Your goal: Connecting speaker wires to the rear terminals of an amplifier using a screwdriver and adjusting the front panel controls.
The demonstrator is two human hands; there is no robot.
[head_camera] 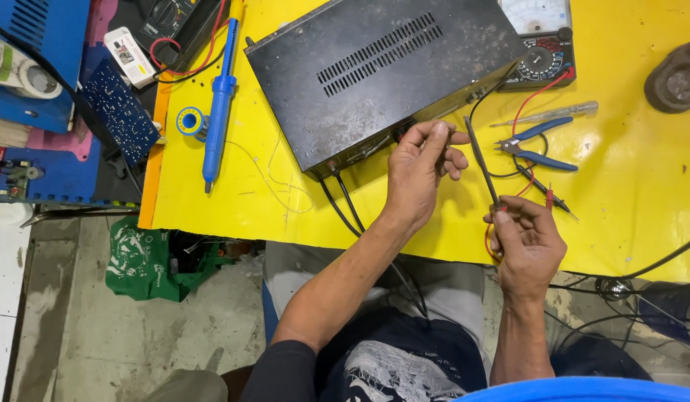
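Fingers of left hand pinched at the black amplifier case's near edge; held item too small to tell. Right of the case, right hand grips a screwdriver, tip toward the case. Blue-handled pliers farther right, on yellow table.
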